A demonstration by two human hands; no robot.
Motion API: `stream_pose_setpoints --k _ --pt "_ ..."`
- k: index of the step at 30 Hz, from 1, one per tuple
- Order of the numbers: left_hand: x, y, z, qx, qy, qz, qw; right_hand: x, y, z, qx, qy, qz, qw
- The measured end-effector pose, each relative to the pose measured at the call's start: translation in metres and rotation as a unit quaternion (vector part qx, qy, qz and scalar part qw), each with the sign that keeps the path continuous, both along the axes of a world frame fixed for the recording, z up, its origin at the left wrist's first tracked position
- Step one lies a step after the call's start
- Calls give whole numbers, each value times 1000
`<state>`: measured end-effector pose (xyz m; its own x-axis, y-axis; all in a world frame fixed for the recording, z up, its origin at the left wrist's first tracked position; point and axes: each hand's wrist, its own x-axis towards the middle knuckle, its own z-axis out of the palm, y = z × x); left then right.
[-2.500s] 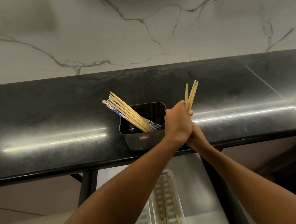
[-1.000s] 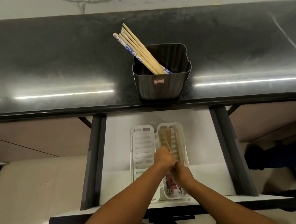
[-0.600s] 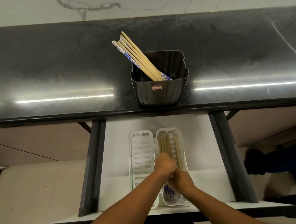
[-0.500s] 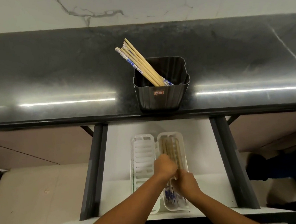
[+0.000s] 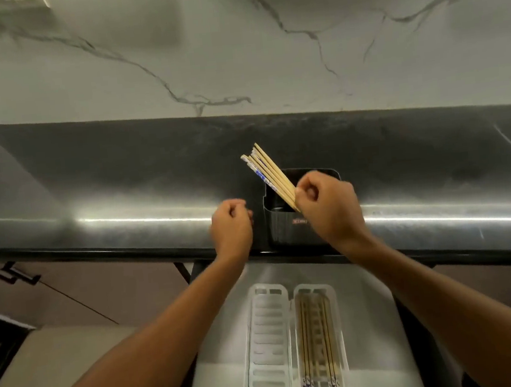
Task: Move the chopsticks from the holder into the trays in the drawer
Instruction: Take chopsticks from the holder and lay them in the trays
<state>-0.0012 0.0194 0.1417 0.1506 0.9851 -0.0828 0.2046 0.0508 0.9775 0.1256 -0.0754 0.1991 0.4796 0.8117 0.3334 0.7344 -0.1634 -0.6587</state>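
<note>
A black holder (image 5: 285, 231) stands on the dark counter's front edge. Several wooden and blue-patterned chopsticks (image 5: 267, 173) lean out of it toward the upper left. My right hand (image 5: 332, 209) is over the holder, its curled fingers pinching the lower part of that bundle. My left hand (image 5: 231, 228) hovers just left of the holder, curled into a fist with nothing in it. Below, in the open drawer (image 5: 371, 322), two white slotted trays lie side by side. The left tray (image 5: 268, 338) has nothing in it; the right tray (image 5: 342, 359) holds several chopsticks (image 5: 317, 343).
The dark counter (image 5: 123, 190) runs the full width, with a marble wall (image 5: 233, 39) behind it. Dark drawer rails flank the drawer. A brown cabinet front (image 5: 70, 292) with a black handle sits at the lower left.
Both hands have left the right tray, where the carried chopsticks now lie, and risen to the counter. My right hand has reached the bundle in the holder. The view has tilted up.
</note>
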Motion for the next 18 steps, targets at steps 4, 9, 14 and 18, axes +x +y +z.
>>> stream_pose_setpoints --k 4,9,14,18 --pt "24 31 36 45 5 -16 999 16 46 14 -78 -24 -2 997" --pt "51 55 44 -36 7 -30 999 20 71 6 -141 -21 19 990" --pt "59 64 37 -100 -23 -15 995 19 74 -5 -153 -22 28 988" --pt "57 64 32 -105 -63 -2 992 20 76 -8 -156 -17 34 987"
